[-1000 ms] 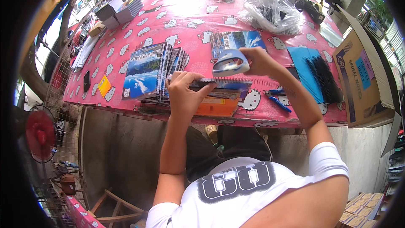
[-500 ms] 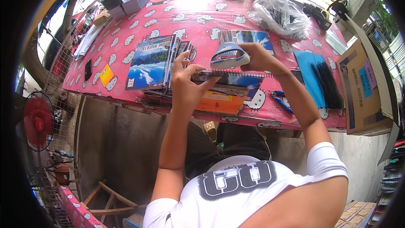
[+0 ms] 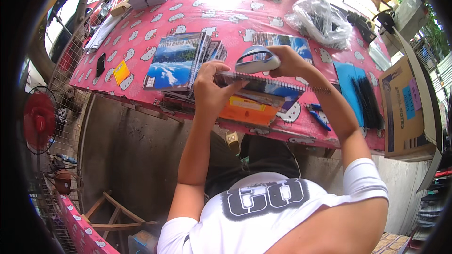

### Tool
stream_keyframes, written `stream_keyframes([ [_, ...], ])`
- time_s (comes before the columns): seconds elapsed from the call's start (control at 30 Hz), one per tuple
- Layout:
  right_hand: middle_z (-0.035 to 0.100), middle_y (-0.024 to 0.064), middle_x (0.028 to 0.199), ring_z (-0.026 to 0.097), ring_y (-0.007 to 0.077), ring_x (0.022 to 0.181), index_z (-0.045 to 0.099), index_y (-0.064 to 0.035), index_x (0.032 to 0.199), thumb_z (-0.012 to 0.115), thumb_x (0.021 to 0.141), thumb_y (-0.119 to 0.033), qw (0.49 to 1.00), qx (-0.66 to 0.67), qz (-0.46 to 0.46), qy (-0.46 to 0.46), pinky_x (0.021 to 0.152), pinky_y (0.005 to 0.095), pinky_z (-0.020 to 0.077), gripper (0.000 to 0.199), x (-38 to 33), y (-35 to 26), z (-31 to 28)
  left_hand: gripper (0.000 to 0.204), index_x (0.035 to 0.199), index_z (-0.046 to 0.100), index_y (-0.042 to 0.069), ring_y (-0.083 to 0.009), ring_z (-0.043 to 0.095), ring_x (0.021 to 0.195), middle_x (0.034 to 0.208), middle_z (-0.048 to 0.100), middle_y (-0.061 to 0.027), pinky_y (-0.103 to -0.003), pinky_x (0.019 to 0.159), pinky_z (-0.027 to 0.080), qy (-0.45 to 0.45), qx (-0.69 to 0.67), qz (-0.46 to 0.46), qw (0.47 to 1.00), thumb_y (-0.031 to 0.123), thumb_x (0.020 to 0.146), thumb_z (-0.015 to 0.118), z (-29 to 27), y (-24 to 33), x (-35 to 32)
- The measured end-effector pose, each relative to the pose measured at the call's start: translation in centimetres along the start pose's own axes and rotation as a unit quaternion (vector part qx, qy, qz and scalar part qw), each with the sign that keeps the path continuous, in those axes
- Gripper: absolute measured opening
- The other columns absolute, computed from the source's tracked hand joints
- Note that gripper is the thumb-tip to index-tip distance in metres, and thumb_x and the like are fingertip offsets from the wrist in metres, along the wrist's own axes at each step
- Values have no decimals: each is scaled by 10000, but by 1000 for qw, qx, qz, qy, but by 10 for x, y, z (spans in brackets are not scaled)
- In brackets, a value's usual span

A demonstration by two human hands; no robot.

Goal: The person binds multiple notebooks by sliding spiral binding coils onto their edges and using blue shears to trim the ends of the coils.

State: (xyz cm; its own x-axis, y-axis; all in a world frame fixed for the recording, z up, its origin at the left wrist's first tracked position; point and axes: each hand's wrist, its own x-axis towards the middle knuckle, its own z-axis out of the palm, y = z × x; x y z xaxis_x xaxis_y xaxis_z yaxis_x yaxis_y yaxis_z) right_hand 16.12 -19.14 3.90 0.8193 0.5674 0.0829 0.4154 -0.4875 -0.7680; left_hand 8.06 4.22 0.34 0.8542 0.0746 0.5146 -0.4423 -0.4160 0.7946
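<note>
My left hand point(image 3: 209, 84) is closed on a notebook point(image 3: 273, 87) with a blue picture cover, thumb in front and fingers behind its top edge. A dark spiral coil point(image 3: 318, 89) runs along that edge and sticks out past the right end. In my right hand point(image 3: 288, 61) is a white and blue-grey loop-handled tool point(image 3: 258, 64), just above the coil; whether it touches the coil I cannot tell. Below the notebook shows an orange printed cover point(image 3: 249, 114). Left of my left hand lies a stack of spiral notebooks point(image 3: 174, 61) with waterfall covers.
Blue-handled pliers point(image 3: 318, 116) lie right of the notebook, near dark loose coils point(image 3: 368, 101) on a blue sheet point(image 3: 346, 77). A cardboard box point(image 3: 400, 108) stands far right. A clear plastic bag point(image 3: 320, 21), a phone point(image 3: 100, 65) and a yellow packet point(image 3: 121, 73) rest on the pink tablecloth.
The view has shifted slightly. The tool in my right hand has moved a little rightward along the coil. My left hand keeps its grip on the notebook.
</note>
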Motion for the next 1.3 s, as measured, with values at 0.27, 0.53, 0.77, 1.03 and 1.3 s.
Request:
stream_keyframes([
  [0.27, 679, 88, 1007, 616, 150, 977, 628, -11, 1137, 726, 569, 45, 993, 110, 23, -28, 853, 353, 503, 580, 14, -3, 7, 546, 1129, 520, 0, -114, 586, 865, 993, 557, -70, -255, 743, 546, 46, -264, -111, 957, -53, 664, 802, -3, -4, -9],
  [0.53, 680, 52, 908, 626, 113, 827, 634, -11, 1102, 718, 579, 6, 998, 41, -51, 9, 735, 294, 518, 530, 16, -22, 5, 408, 1125, 654, 1, -73, 580, 831, 928, 623, -16, -215, 730, 488, 71, -284, -126, 948, -134, 741, 692, 4, -18, -19],
  [0.77, 667, 40, 821, 592, 100, 776, 648, -40, 1077, 696, 620, -12, 974, 193, -113, -24, 695, 286, 498, 461, 20, 3, 15, 384, 1116, 658, 3, -68, 574, 830, 951, 636, -21, -219, 714, 486, 76, -327, -118, 935, -120, 753, 690, 3, -17, -18],
  [1.03, 653, 174, 924, 643, 347, 878, 596, -72, 960, 678, 727, -206, 940, -322, 69, 84, 743, 428, 515, 281, -35, 39, 16, 214, 974, 663, 15, -58, 577, 798, 898, 636, -6, -202, 701, 476, -63, -346, -176, 919, 45, 783, 754, -14, -16, -13],
  [1.3, 511, 190, 1244, 497, 366, 1151, 545, 2, 1160, 717, 765, -279, 925, -307, 122, 184, 960, 430, 419, 514, -169, 55, 24, 226, 890, 625, 17, -173, 596, 778, 870, 647, -101, -295, 714, 501, 179, -102, 275, 939, 20, 724, 779, -55, 105, 8],
])
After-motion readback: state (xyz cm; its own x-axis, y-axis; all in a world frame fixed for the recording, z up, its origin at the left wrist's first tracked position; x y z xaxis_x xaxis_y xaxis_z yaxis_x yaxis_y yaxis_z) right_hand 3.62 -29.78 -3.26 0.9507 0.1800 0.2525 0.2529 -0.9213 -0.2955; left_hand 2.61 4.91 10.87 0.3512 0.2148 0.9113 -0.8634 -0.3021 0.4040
